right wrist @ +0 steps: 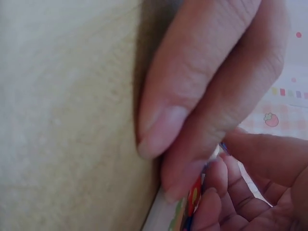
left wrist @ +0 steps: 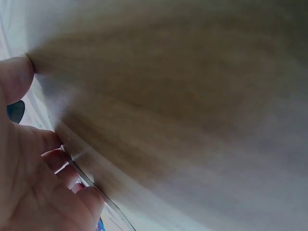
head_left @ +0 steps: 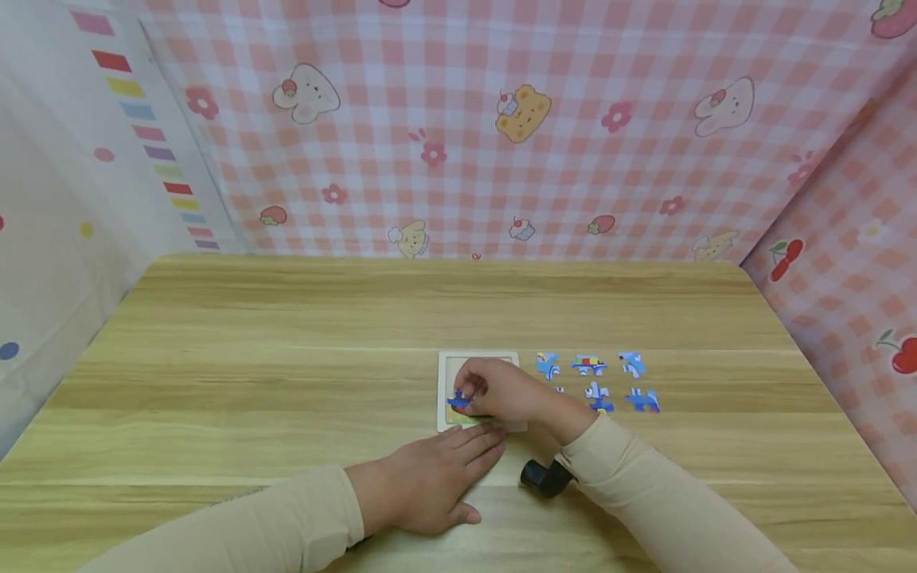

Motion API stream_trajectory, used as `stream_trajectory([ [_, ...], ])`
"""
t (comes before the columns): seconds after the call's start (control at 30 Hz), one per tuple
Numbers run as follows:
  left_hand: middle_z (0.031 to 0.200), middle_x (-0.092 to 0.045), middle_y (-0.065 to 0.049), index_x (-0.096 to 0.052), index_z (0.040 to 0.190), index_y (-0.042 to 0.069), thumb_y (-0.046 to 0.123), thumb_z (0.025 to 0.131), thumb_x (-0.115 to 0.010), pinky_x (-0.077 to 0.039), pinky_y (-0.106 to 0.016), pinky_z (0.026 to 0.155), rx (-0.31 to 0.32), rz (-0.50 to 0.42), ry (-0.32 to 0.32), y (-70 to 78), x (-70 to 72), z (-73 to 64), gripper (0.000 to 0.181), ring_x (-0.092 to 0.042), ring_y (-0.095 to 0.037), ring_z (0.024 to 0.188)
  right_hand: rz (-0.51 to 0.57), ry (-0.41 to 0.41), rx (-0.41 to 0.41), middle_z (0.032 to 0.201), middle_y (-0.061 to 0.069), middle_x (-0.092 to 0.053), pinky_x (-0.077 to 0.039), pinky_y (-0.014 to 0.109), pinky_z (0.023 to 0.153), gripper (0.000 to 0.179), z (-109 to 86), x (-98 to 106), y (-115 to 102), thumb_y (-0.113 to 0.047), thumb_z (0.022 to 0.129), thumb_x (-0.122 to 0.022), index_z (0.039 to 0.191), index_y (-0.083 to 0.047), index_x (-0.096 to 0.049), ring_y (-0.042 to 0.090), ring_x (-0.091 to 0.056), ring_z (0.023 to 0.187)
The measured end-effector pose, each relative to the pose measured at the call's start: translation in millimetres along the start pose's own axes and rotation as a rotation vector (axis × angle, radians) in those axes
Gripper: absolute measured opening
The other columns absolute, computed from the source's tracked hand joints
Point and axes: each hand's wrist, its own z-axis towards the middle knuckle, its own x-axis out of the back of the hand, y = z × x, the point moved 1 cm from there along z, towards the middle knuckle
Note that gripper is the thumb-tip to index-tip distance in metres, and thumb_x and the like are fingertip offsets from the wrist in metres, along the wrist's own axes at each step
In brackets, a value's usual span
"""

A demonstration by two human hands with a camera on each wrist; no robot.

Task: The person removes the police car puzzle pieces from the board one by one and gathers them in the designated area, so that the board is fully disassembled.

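The white-rimmed puzzle tray [head_left: 442, 374] lies on the wooden table. My right hand [head_left: 501, 390] reaches over it from the right, and its thumb and fingertips pinch a blue jigsaw piece [head_left: 458, 398] at the tray's left side. Yellow and green show on the tray's floor below the piece. In the right wrist view, a red and yellow patch of puzzle [right wrist: 194, 195] shows between the fingers. My left hand [head_left: 437, 477] lies flat, palm down, with straight fingertips at the tray's front edge; the left wrist view shows those fingers along the rim [left wrist: 113, 207].
To the tray's right, loose jigsaw pieces lie in two rows, among them a piece with colored blocks [head_left: 590, 364] and a blue-red piece [head_left: 642, 400]. My right forearm partly covers the lower row. A black wrist device [head_left: 544, 477] sits under the right cuff. Patterned cloth [head_left: 458, 183] hangs behind the table.
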Motion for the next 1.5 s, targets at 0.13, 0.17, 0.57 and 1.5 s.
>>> stream_trajectory([
  [0.13,0.159,-0.024,-0.007,-0.030,0.151,0.007,0.054,0.097,-0.041,-0.020,-0.028,0.116,0.000,-0.011,-0.003,0.1,-1.0,0.0,0.073,-0.018,-0.019,0.146,0.044,-0.011,-0.008,0.087,0.003,-0.060,-0.046,0.025,0.077,0.013,-0.5,0,1,0.004,0.086,-0.065,0.096,-0.003,-0.060,0.012,-0.054,0.081],
  [0.17,0.159,-0.023,-0.007,-0.030,0.151,0.007,0.054,0.098,-0.041,-0.020,-0.028,0.116,-0.001,-0.016,-0.006,-0.1,-1.1,0.0,0.073,-0.018,-0.019,0.147,0.053,-0.012,-0.019,0.087,0.003,-0.060,-0.046,0.026,0.077,0.012,-0.5,1,1,0.004,0.087,-0.064,0.096,-0.003,-0.060,0.012,-0.054,0.081],
  [0.57,0.159,-0.023,-0.007,-0.031,0.151,0.008,0.054,0.098,-0.040,-0.027,-0.033,0.114,0.003,-0.017,-0.002,1.0,-1.3,-0.7,0.070,-0.019,-0.020,0.146,0.152,-0.020,-0.073,0.083,0.004,-0.061,-0.046,0.024,0.069,0.007,-0.5,3,3,0.001,0.091,-0.060,0.097,-0.002,-0.060,0.012,-0.054,0.076],
  [1.5,0.158,-0.026,-0.007,-0.034,0.150,0.007,0.050,0.097,-0.047,-0.029,-0.037,0.113,-0.005,-0.125,0.036,-2.2,-0.7,-1.3,0.070,-0.023,-0.020,0.145,0.299,0.081,-0.112,0.088,0.008,-0.062,-0.050,0.035,0.077,0.016,-41.1,46,18,-0.003,0.087,-0.062,0.102,0.001,-0.059,0.018,-0.059,0.082],
])
